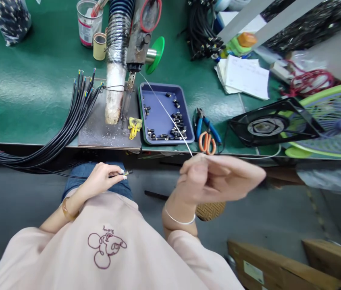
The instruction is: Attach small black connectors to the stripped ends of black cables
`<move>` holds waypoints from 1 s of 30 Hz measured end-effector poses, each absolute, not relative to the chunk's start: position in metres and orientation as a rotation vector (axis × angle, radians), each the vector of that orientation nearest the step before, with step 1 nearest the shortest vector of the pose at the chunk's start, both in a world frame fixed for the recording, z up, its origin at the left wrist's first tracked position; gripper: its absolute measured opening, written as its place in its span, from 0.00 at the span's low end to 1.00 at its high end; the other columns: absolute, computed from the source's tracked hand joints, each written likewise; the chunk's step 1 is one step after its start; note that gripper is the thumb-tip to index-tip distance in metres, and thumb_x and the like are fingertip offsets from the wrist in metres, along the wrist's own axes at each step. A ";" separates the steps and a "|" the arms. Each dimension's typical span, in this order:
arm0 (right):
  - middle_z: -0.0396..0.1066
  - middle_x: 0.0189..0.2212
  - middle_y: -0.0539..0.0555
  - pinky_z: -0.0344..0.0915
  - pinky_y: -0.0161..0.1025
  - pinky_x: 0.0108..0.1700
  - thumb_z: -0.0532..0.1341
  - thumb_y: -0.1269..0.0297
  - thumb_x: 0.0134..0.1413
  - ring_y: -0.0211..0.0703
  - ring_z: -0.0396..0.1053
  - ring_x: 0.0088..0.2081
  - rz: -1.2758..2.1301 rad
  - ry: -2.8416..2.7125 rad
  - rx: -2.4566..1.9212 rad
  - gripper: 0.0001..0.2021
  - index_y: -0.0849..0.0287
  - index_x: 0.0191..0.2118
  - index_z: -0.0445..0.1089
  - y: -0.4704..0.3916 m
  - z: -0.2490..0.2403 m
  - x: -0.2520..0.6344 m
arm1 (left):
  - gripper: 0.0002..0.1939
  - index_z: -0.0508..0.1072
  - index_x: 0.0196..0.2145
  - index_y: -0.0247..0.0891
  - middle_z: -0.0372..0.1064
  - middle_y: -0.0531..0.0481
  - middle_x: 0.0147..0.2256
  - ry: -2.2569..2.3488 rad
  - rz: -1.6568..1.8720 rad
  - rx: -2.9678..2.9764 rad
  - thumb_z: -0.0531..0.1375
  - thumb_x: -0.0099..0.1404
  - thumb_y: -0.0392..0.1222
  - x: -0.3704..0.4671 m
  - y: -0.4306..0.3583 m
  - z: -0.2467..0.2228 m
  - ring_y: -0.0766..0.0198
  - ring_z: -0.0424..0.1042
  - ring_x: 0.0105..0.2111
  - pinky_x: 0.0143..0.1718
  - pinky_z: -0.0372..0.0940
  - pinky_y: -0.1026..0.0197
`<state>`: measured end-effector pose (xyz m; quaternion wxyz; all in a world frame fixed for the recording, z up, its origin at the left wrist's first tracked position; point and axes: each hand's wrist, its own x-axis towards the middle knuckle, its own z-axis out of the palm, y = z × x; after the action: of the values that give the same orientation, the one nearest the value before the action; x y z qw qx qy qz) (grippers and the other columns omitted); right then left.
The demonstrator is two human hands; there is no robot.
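Observation:
My left hand (102, 176), held over my lap at the table's edge, pinches the end of a black cable (73, 176); fine coloured wires and a small dark tip (129, 172) stick out past the fingers. My right hand (202, 177) is raised in front of the table edge, thumb and forefinger closed on a thin silvery solder wire (168, 114). That wire runs taut from near the green spool (158, 54), over the blue tray (158, 114). Small black connectors (179, 121) lie in the tray. A soldering iron (127, 96) points down beside it.
A cable bundle (64, 121) with stripped ends lies at left. A foil-wrapped hose (116, 72) stands over a metal plate (94, 125). Yellow clip (134, 128), pliers (208, 125) and orange-handled scissors (206, 143) sit near the edge. Fans (275, 123) are at right.

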<state>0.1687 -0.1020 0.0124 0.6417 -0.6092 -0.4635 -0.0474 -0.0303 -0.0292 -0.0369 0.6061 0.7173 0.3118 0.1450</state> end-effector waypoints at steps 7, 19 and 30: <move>0.74 0.25 0.46 0.71 0.34 0.28 0.61 0.65 0.60 0.37 0.74 0.24 0.121 -1.281 -1.810 0.03 0.53 0.35 0.66 -0.096 0.028 0.200 | 0.10 0.81 0.33 0.34 0.81 0.44 0.32 0.932 0.686 1.588 0.66 0.61 0.45 -0.041 -0.018 -0.036 0.62 0.78 0.27 0.31 0.73 0.63; 0.75 0.26 0.51 0.65 0.39 0.35 0.64 0.62 0.52 0.43 0.70 0.29 0.326 -1.636 -2.068 0.08 0.55 0.25 0.67 -0.055 0.006 0.262 | 0.09 0.77 0.43 0.36 0.73 0.38 0.43 1.509 0.736 2.586 0.59 0.67 0.38 -0.049 0.082 -0.014 0.46 0.72 0.44 0.45 0.66 0.48; 0.68 0.29 0.52 0.60 0.38 0.33 0.61 0.70 0.51 0.41 0.66 0.27 0.057 -1.717 -2.096 0.08 0.55 0.25 0.61 -0.042 -0.011 0.256 | 0.03 0.73 0.31 0.36 0.72 0.44 0.36 1.370 0.973 2.461 0.59 0.62 0.35 -0.060 0.055 -0.016 0.57 0.72 0.36 0.40 0.67 0.57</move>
<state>0.2558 -0.0424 -0.0106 0.2142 -0.7555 -0.6188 0.0205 -0.0596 0.0548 -0.0161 0.0807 0.8231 0.4583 0.3256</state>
